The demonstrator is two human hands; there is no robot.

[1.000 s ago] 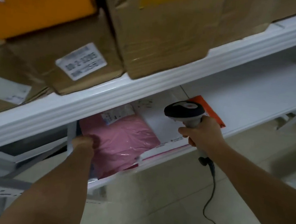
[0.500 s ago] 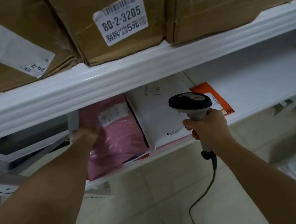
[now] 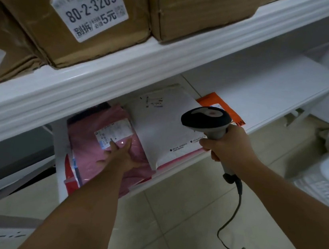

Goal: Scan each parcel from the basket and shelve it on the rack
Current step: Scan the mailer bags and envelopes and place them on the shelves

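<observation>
We've got our left hand (image 3: 120, 156) flat, fingers relaxed, on the pink parcel (image 3: 102, 147) on the lower shelf (image 3: 268, 92) — probably seating it beside the white one (image 3: 159, 127) — while our right hand (image 3: 227, 145) grips the scanner (image 3: 206, 119).

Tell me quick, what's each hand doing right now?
Left hand: open, fingers flat on the pink parcel.
Right hand: closed around the scanner handle.
</observation>
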